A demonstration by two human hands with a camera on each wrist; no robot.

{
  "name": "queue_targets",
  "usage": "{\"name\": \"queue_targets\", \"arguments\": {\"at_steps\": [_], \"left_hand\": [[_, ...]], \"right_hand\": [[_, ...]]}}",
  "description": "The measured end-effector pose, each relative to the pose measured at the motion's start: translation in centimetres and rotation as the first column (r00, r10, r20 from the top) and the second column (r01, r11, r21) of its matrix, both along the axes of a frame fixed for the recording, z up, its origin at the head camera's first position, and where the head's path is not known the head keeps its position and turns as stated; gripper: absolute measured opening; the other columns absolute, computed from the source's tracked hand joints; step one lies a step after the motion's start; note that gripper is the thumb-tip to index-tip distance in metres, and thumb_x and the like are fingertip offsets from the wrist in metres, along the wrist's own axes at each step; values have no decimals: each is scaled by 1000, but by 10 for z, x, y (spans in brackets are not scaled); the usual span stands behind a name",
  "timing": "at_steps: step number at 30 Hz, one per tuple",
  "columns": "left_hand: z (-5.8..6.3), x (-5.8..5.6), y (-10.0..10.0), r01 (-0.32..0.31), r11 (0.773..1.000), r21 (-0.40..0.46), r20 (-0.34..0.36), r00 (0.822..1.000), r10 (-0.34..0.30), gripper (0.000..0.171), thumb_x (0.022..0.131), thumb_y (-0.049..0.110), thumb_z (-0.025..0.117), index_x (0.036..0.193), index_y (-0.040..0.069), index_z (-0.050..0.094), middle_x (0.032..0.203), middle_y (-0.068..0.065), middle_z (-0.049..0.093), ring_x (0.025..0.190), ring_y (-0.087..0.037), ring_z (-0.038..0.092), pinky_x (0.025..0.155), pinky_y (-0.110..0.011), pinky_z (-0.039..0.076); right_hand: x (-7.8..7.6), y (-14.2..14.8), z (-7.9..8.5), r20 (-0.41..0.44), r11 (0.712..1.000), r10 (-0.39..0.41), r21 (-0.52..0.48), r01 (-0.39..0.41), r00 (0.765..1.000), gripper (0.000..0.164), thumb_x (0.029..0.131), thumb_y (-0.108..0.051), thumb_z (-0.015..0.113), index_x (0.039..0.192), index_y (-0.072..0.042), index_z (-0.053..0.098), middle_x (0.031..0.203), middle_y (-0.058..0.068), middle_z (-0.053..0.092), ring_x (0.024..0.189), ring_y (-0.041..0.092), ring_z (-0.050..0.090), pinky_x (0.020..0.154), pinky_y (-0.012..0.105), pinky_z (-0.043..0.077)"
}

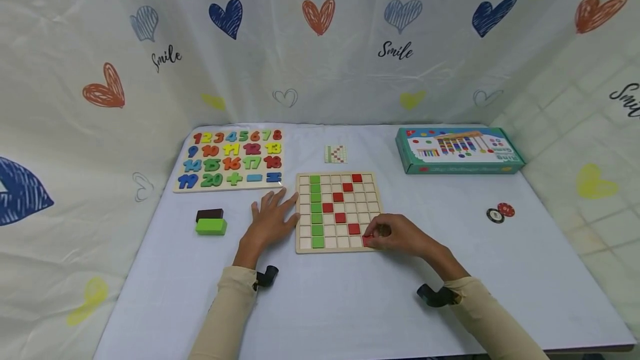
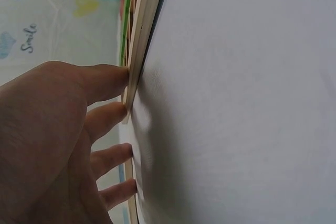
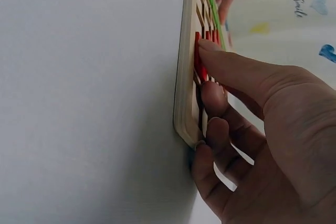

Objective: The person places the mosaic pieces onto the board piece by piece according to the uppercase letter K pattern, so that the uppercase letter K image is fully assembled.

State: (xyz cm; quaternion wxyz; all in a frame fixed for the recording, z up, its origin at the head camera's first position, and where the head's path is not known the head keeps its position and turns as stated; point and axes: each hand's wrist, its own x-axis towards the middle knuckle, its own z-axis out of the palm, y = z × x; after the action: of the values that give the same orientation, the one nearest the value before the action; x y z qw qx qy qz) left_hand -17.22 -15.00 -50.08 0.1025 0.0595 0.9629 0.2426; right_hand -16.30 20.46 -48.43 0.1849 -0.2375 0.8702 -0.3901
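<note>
A wooden grid board (image 1: 340, 248) lies at the middle of the table, with a column of green square tiles (image 1: 316, 218) and several red tiles (image 1: 340, 218) in slanting lines. My right hand (image 1: 400, 235) is at its lower right corner. Thumb and forefinger pinch a red tile (image 3: 199, 59) at a bottom-row cell, and the fingers partly cover it in the head view. My left hand (image 1: 270, 220) rests by the board's left edge, fingers spread. In the left wrist view the thumb and forefinger of that hand (image 2: 47, 135) touch the board's side (image 2: 140, 30).
A number puzzle board (image 1: 227, 187) lies at the back left. Nearer are a green block (image 1: 211, 227) and a dark block (image 1: 209, 214). A small pattern card (image 1: 335, 154) is behind the grid, a boxed toy (image 1: 460, 151) at back right, round chips (image 1: 495, 215) at right.
</note>
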Motion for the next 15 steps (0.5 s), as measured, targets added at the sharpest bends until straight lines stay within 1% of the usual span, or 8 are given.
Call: {"name": "queue_targets", "arguments": {"at_steps": [6, 11, 15], "left_hand": [[1, 1, 1, -5, 1000, 14, 7, 1000, 5, 65, 106, 40, 62, 165, 26, 41, 176, -9, 25, 163, -38, 10, 124, -76, 2], [1, 3, 2, -3, 1000, 18, 2, 1000, 3, 65, 106, 40, 63, 165, 25, 41, 176, -10, 25, 163, -38, 10, 123, -77, 2], [2, 3, 2, -4, 1000, 25, 0, 1000, 4, 64, 106, 40, 62, 165, 25, 42, 176, -9, 25, 163, -38, 10, 124, -76, 2]], "right_hand": [[2, 0, -2, -40, 1000, 17, 4, -17, 999, 14, 89, -24, 89, 99, -20, 80, 84, -7, 63, 78, 12, 54, 64, 22, 44], [3, 2, -4, -61, 1000, 2, -3, -2, 998, 14, 88, -25, 90, 97, -21, 80, 80, -7, 60, 76, 11, 53, 64, 22, 43], [4, 3, -5, -58, 999, -21, -28, 19, 998, 17, 89, -26, 88, 101, -19, 79, 79, -6, 59, 75, 11, 54, 63, 24, 44]]}}
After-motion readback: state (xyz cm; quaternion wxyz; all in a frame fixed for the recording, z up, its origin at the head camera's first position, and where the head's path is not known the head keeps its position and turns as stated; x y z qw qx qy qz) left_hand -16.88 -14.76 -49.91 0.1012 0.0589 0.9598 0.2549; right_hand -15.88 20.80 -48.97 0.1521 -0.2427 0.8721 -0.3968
